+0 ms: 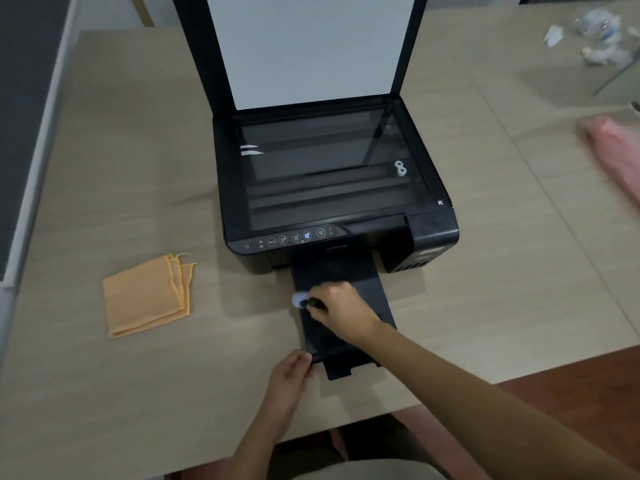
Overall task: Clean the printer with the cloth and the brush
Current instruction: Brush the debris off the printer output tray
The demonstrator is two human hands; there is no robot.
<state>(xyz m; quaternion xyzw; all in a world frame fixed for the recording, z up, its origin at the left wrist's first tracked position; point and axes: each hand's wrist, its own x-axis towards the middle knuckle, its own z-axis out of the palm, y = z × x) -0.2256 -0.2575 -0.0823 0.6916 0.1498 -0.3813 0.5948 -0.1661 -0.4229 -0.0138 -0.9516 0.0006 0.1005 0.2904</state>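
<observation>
Brush (300, 300) gripped in closed right hand (337, 306), bristles at left edge of output tray (377, 299) of printer (332, 188). Tray front corner pinched by left hand (289, 374). Folded orange cloth (147, 299) lying on table (104, 168), left of printer.

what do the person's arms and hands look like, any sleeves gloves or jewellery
Both arms are bare right up to the frame edge: no sleeves show. The left hand and right hand wear no gloves, and no rings, watch or bracelet can be made out, though the picture is slightly blurred.

Black printer (332, 188), orange cloth (147, 299)
</observation>
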